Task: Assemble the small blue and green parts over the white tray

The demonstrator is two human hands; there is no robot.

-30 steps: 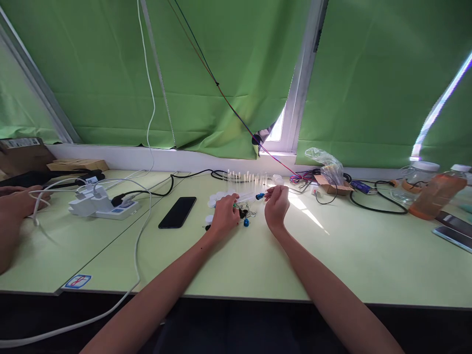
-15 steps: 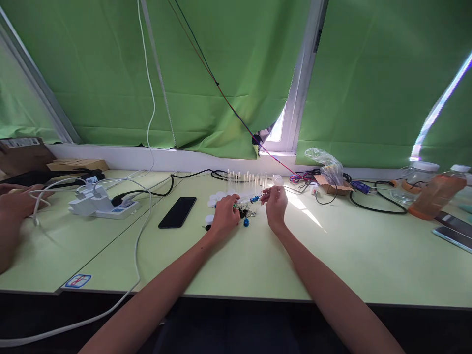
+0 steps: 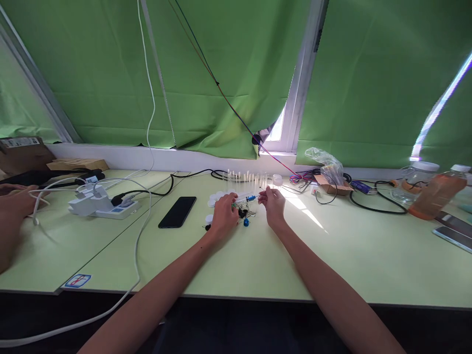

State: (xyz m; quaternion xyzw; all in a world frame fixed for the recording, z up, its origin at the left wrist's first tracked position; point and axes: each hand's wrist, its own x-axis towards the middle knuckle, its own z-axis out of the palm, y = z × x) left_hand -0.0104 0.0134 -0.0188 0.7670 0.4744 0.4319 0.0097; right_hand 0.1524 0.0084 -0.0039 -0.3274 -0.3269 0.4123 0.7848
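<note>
In the head view my right hand [image 3: 273, 202] pinches one end of a small blue electronic component with thin wire leads [image 3: 251, 198]. It is held just above a loose pile of small electronic parts [image 3: 243, 213]. My left hand [image 3: 224, 212] rests at the left side of that pile, thumb and forefinger apart; what its fingertips touch is partly hidden. A round blue part [image 3: 246, 222] lies at the pile's near edge. Behind both hands stands a row of clear tubes [image 3: 247, 182]. White round caps [image 3: 213, 200] lie to the left of my left hand.
A black phone [image 3: 177, 212] lies to the left, beyond it a white power strip [image 3: 118, 210] with plugs and cables. Another person's hand [image 3: 18, 199] is at the far left. An open cardboard box [image 3: 334, 185], a jar [image 3: 415, 182] and an orange bottle [image 3: 437, 195] stand right.
My right hand has turned and dropped slightly, bringing the blue component a little left and nearer my left hand. The left hand stays almost still.
</note>
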